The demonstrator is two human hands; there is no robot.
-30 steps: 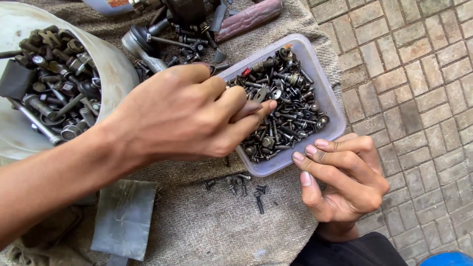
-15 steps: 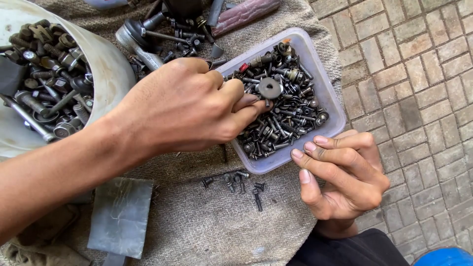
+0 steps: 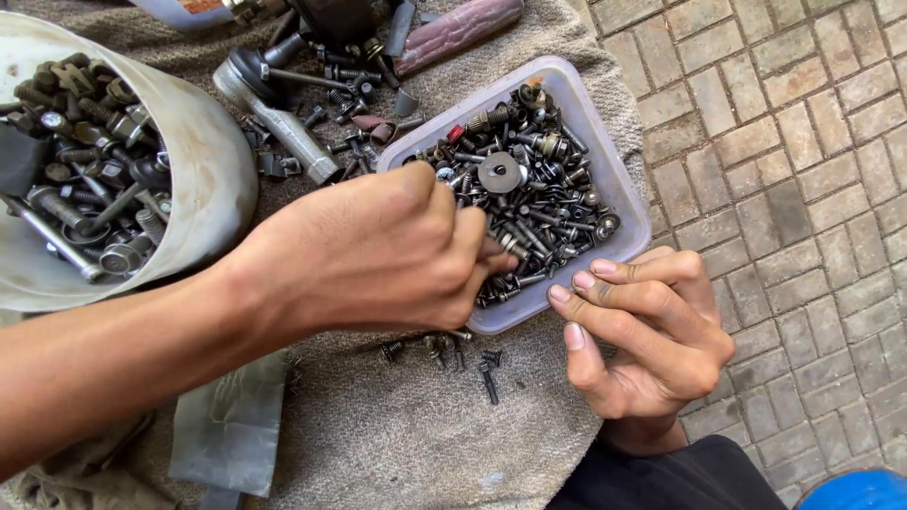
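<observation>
Head view: burlap cloth (image 3: 378, 444) over brick paving (image 3: 803, 142), left hand (image 3: 378, 250) pinching screws in plastic tray (image 3: 590, 142), right hand (image 3: 642, 331) loosely curled, empty.

A paved brick floor (image 3: 803, 142) carries a coarse sackcloth (image 3: 397, 444), spread over its left part. On the cloth's far right corner sits a clear plastic tub (image 3: 605, 179) of screws. A pale bucket (image 3: 213, 179) of bolts lies tipped at the left edge. Between them, toward the far edge, lie a steel rod end (image 3: 274, 118), a reddish handle (image 3: 458, 28) and scattered small parts. Loose screws (image 3: 453, 357) lie just in front of the tub. A grey rag (image 3: 227, 434) lies at the near left.
</observation>
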